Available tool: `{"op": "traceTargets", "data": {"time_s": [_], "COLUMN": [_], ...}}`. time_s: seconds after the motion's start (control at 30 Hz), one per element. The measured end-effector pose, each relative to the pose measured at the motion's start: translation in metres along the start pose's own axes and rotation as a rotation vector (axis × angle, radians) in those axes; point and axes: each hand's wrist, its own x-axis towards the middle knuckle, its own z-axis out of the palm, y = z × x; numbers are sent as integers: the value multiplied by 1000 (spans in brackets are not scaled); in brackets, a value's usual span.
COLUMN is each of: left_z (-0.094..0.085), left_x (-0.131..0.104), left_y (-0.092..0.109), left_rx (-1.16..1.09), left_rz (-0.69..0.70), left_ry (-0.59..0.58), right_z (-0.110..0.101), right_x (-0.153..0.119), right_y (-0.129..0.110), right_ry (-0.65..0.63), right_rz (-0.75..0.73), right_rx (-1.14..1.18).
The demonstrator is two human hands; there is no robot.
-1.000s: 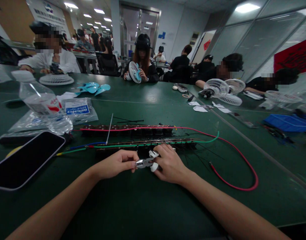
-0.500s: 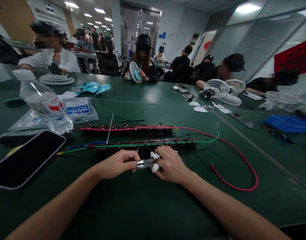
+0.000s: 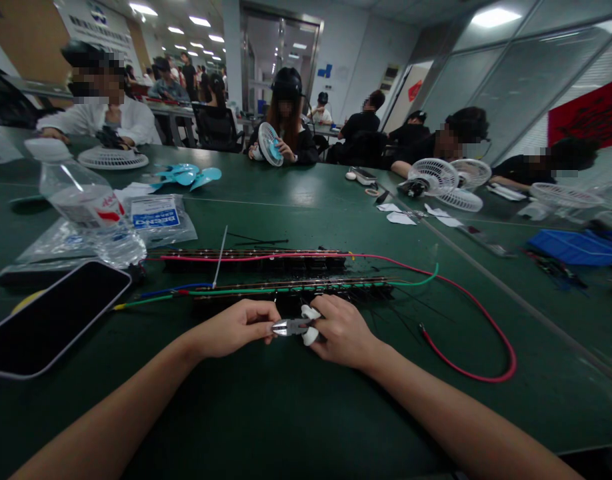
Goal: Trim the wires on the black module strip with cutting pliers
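My right hand (image 3: 343, 330) is wrapped round the white handles of a pair of cutting pliers (image 3: 289, 327), whose metal jaws point left. The tips of the jaws reach the closed fingers of my left hand (image 3: 241, 328). Those fingers are pinched together, and what they hold, if anything, cannot be made out. Just beyond both hands lies a long black strip (image 3: 306, 291) with a green wire (image 3: 416, 284) running along it. Behind it is a second strip (image 3: 251, 261) with a red cable (image 3: 509, 360) that loops round to the right. A pale cable tie (image 3: 220, 257) sticks up from the nearer strip.
A smartphone (image 3: 56, 320) and a water bottle (image 3: 89, 207) are at the left, beside a plastic bag (image 3: 171, 220). Blue fan blades (image 3: 186, 175) lie farther back. Co-workers sit across the table with white fan parts (image 3: 433, 179). A blue tray (image 3: 576, 247) is at the right.
The plier handles and the fingers of my right hand have shifted very slightly. Everything else looks the same.
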Motion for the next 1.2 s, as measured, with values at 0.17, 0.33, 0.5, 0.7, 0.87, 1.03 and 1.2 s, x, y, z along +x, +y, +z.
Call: {"op": "traceTargets", "data": {"time_s": [0.17, 0.33, 0.5, 0.7, 0.87, 1.03, 1.2], "left_z": [-1, -1, -1, -1, -2, -4, -4], "left_x": [0, 0, 0, 0, 0, -1, -1], "left_y": [-1, 0, 1, 0, -1, -1, -1], "left_rx": [-11, -10, -3, -35, -67, -64, -51], "left_rz": [-3, -10, -11, -8, 10, 10, 9], "left_ry": [4, 9, 2, 12, 13, -9, -18], "right_z": [0, -1, 0, -3, -9, -10, -9], "right_x": [0, 1, 0, 3, 4, 3, 2], "right_y": [-1, -1, 0, 0, 0, 0, 1], "right_ry": [9, 12, 8, -44, -53, -79, -77], "right_rz": [9, 17, 28, 36, 58, 71, 61], "right_rx": [13, 35, 49, 63, 94, 122, 125]}}
